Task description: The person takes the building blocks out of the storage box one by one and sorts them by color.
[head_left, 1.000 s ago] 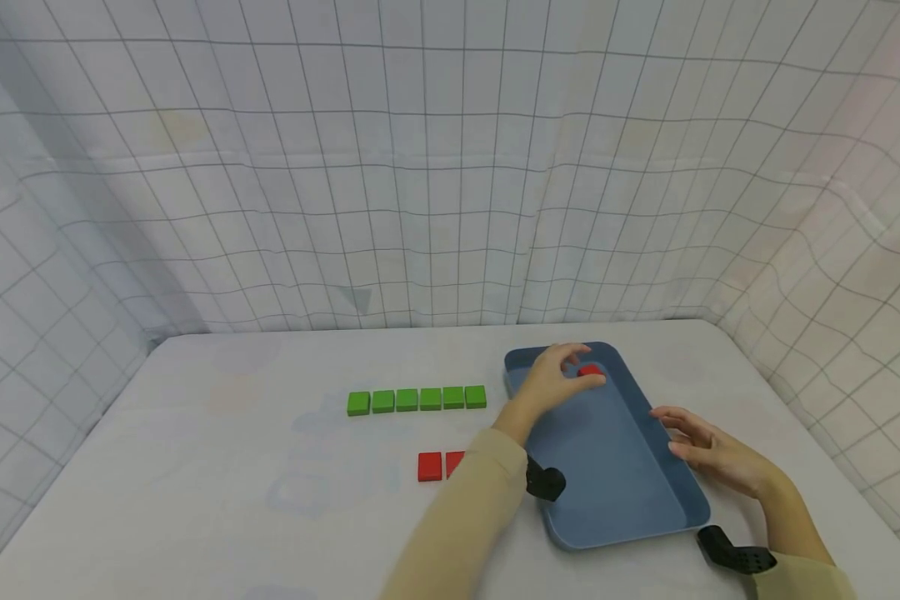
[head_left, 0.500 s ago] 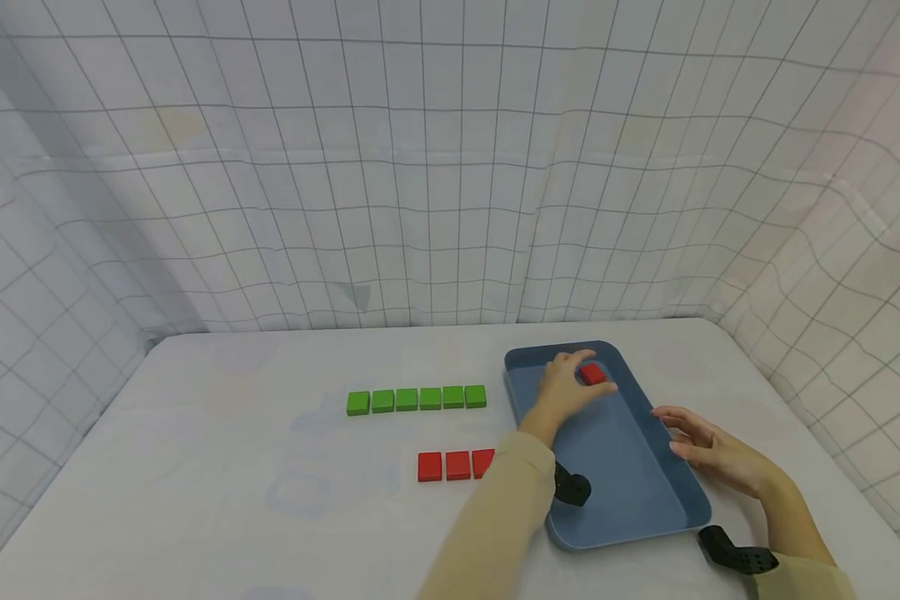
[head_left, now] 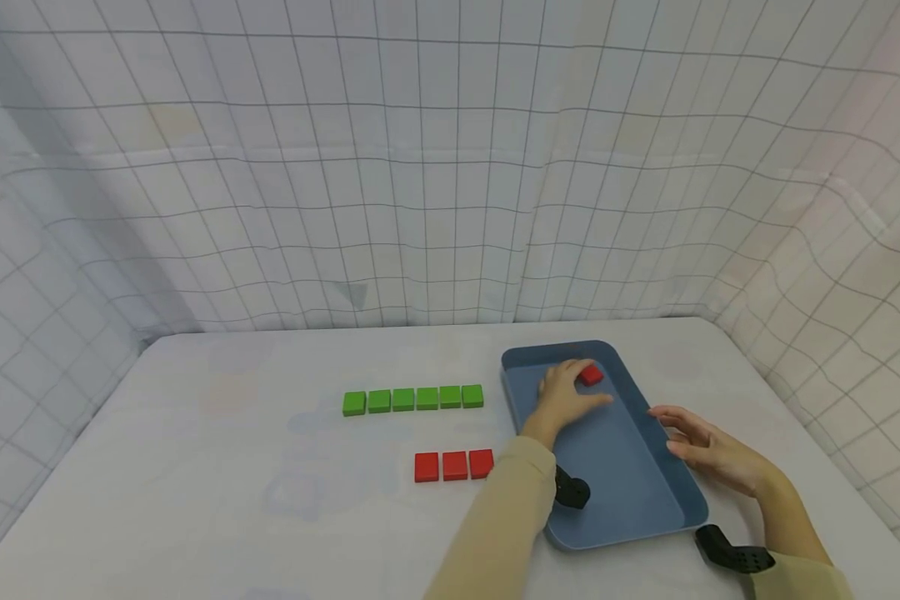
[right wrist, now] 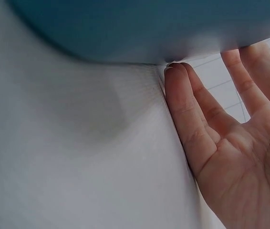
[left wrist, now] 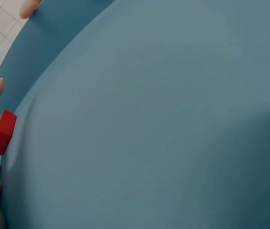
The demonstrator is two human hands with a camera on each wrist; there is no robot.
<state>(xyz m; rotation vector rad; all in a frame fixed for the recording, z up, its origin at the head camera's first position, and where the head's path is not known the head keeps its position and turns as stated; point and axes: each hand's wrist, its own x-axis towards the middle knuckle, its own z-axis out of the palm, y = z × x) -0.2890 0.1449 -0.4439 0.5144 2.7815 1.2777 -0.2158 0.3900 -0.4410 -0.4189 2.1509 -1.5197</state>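
My left hand [head_left: 566, 396] reaches low into the blue tray [head_left: 615, 500], thumb and fingers apart. A red square block [head_left: 590, 375] lies in the tray beyond its fingertips in the head view. In the left wrist view the red block [left wrist: 4, 132] shows at the left edge, below the thumb and close to the fingers, with a sliver of red farther left. My right hand [head_left: 708, 450] stands at the tray's right side. Its fingertips meet the underside of the tray wall [right wrist: 140, 33] in the right wrist view, fingers nearly straight.
Several green blocks [head_left: 403, 400] form a row left of the tray. Nearer the front, three red blocks [head_left: 454, 466] make a shorter row, the rightmost beside my left sleeve [head_left: 506, 508]. A white gridded curtain [head_left: 420, 167] encloses the table [head_left: 195, 467] behind and at the sides.
My left hand has shifted right and farther into the tray, its fingers dipping toward the red block. The sleeve has uncovered the third red block in the front row. My right hand keeps its place.
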